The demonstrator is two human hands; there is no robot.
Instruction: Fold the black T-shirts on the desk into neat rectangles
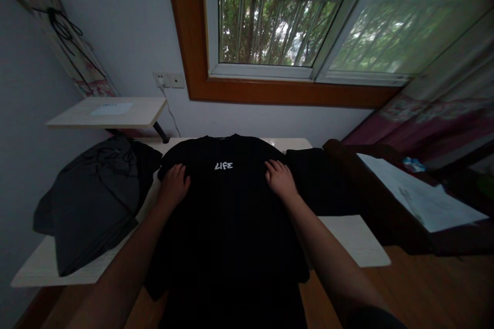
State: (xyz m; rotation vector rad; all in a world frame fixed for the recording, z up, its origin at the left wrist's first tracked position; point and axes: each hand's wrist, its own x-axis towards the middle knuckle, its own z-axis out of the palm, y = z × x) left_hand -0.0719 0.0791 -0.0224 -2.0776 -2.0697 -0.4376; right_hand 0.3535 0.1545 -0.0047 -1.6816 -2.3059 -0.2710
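A black T-shirt [231, 216] lies spread over the table, its collar toward the window and a small white print on its chest. Its lower end hangs past the table's near edge. My left hand [175, 184] rests palm down on the shirt's left side by the sleeve, fingers stretched out. On the opposite side my right hand [281, 177] touches the cloth near the other sleeve, with its fingers flat and slightly apart. Neither hand grips anything that I can see.
Dark grey clothing [96, 190] is heaped on the left of the white table [355, 239], below a small raised shelf [144, 113]. Folded black cloth [320, 180] lies to the right. Farther right, a dark brown piece of furniture [409, 234] bears a white sheet [420, 198].
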